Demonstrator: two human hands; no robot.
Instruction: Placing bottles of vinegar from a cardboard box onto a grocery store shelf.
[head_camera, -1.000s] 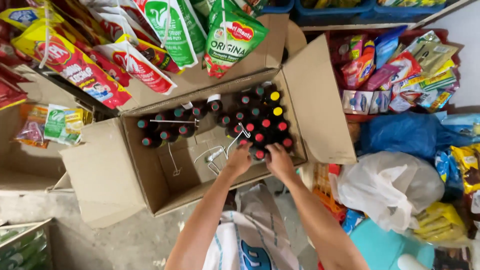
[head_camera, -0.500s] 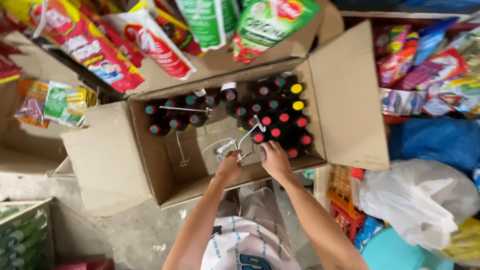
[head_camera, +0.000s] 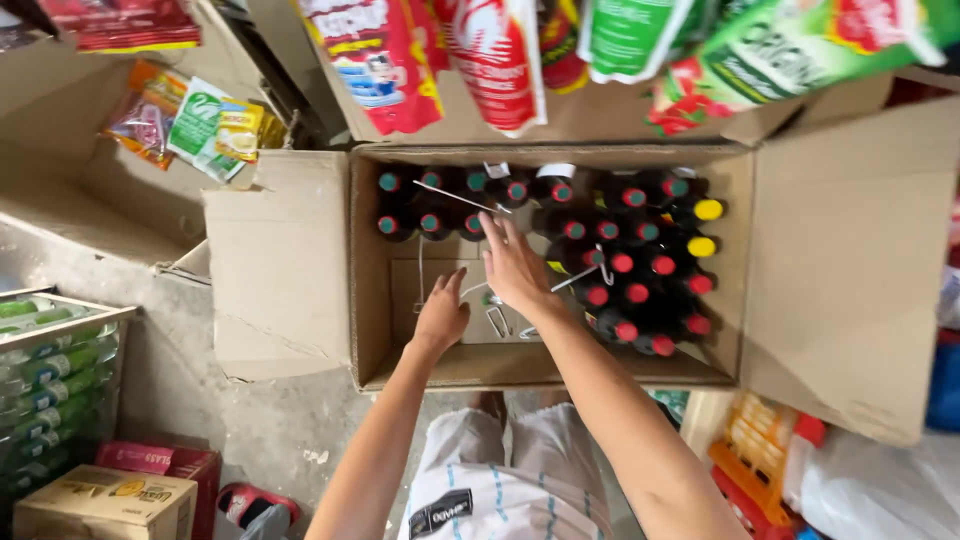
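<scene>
Dark bottles (head_camera: 620, 250) with coloured caps stand packed in the open cardboard box (head_camera: 300, 260), both open, empty hands reaching in, right hand (head_camera: 515, 265) beside them, left hand (head_camera: 442, 315) over the bare floor; best gripped by the neck and lifted straight up.

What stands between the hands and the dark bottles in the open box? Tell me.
Nothing solid. Loose white plastic straps cross the gap above the bottles. The right hand reaches over the bare box floor toward them; the left hand hangs beside it.
</scene>
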